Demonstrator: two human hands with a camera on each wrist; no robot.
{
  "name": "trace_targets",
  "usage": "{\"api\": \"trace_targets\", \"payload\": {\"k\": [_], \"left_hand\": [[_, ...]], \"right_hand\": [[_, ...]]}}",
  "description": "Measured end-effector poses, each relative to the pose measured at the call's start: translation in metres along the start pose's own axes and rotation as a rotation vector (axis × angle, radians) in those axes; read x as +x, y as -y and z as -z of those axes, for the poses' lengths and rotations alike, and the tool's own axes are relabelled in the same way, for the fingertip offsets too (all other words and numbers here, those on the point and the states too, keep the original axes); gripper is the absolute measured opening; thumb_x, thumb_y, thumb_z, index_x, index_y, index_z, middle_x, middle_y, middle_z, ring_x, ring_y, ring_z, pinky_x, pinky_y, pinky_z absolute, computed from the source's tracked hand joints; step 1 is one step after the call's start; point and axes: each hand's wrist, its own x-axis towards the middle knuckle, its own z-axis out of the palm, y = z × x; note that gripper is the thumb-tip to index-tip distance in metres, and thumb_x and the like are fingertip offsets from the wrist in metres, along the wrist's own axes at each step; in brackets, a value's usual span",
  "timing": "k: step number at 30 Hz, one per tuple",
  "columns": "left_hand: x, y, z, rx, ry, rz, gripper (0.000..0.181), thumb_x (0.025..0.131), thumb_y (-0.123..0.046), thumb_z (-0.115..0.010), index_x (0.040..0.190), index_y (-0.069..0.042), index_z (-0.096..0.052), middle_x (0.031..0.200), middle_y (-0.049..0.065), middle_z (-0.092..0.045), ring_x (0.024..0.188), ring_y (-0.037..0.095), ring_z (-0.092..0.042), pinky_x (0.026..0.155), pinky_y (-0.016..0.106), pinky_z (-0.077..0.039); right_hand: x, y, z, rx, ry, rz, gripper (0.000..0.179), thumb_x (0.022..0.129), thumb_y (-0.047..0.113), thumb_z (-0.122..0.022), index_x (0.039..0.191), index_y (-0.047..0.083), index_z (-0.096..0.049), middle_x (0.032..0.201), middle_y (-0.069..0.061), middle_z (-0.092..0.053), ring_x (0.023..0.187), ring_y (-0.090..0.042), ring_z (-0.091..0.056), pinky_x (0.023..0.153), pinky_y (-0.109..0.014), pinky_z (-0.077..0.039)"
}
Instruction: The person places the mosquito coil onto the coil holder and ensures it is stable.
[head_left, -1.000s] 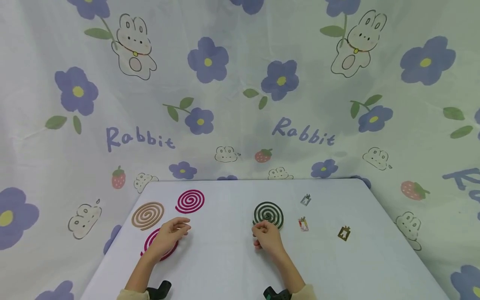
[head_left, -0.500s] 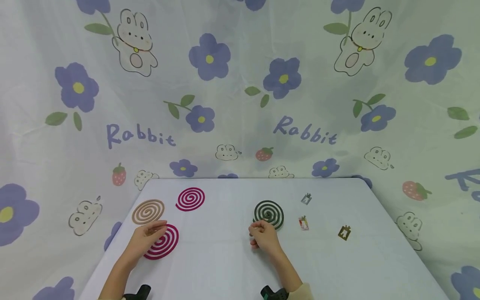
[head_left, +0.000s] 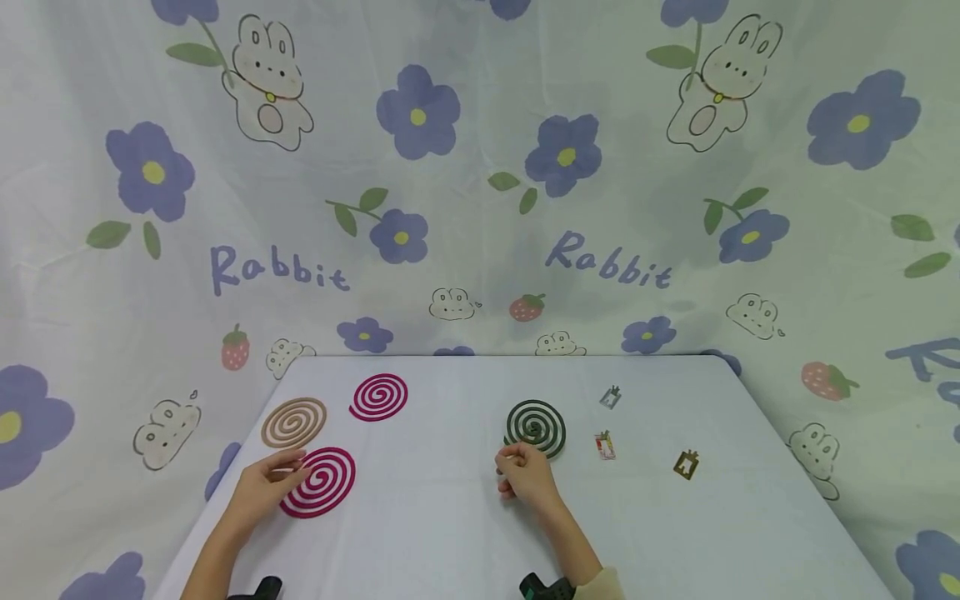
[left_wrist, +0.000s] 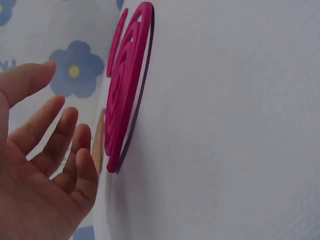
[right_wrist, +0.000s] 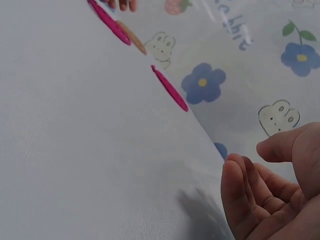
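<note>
My left hand [head_left: 258, 493] hovers over the left edge of a magenta mosquito coil [head_left: 320, 479], thumb and fingers apart and holding nothing. From the left wrist view, a gap separates the fingers from that coil [left_wrist: 125, 90]. Just behind lies a tan coil [head_left: 293, 422], and a second magenta coil [head_left: 379, 397] is farther back. My right hand [head_left: 531, 477] is in front of a dark green coil [head_left: 535, 428], covering a bit of its near edge. In the right wrist view, its loosely bent fingers [right_wrist: 235, 192] grip nothing and the thumb stands away from them.
Three small coil stands lie right of the green coil: a silver one [head_left: 611, 397], a red and white one [head_left: 605, 446] and a bronze one [head_left: 686, 464]. A patterned curtain [head_left: 480, 167] hangs behind the white table [head_left: 435, 542].
My left hand has moved left and slightly down, uncovering most of the near magenta coil. The right hand has shifted only slightly left. The coils stay in place.
</note>
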Motion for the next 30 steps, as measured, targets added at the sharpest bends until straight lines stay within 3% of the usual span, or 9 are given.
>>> {"api": "trace_targets", "payload": {"k": [9,16,22,30], "left_hand": [[0.004,0.019,-0.001,0.149,-0.020,-0.021,0.053,0.085,-0.027,-0.077,0.125,0.005,-0.060,0.119,0.027,-0.059,0.087,0.022,-0.063,0.063,0.024,-0.051],[0.006,0.022,0.000,0.241,0.017,0.015,0.065,0.083,-0.032,-0.078,0.129,0.007,-0.055,0.105,0.018,-0.061,0.071,0.018,-0.051,0.053,0.027,-0.043],[0.005,0.016,0.002,0.250,0.040,-0.007,0.069,0.081,-0.028,-0.079,0.128,0.014,-0.052,0.109,0.023,-0.062,0.075,0.019,-0.053,0.056,0.027,-0.044],[0.007,0.013,-0.002,0.165,0.066,0.010,0.062,0.080,-0.016,-0.080,0.126,0.016,-0.053,0.096,0.016,-0.068,0.076,0.016,-0.058,0.057,0.026,-0.049]], "right_hand": [[0.000,-0.004,-0.005,0.003,0.012,-0.010,0.019,0.093,0.012,-0.064,0.104,-0.002,-0.060,0.082,-0.013,-0.066,0.053,-0.013,-0.059,0.050,-0.028,-0.053],[0.000,-0.002,-0.014,-0.001,0.043,0.013,0.017,0.092,0.010,-0.065,0.102,-0.003,-0.060,0.079,-0.013,-0.065,0.052,-0.012,-0.059,0.050,-0.029,-0.054],[0.002,-0.002,-0.024,-0.002,0.058,0.015,0.018,0.090,0.011,-0.067,0.101,-0.002,-0.060,0.078,-0.014,-0.064,0.051,-0.012,-0.058,0.048,-0.028,-0.053],[0.004,-0.001,-0.035,-0.018,0.070,0.007,0.018,0.089,0.013,-0.068,0.101,0.001,-0.061,0.076,-0.011,-0.063,0.050,-0.013,-0.058,0.048,-0.028,-0.053]]}}
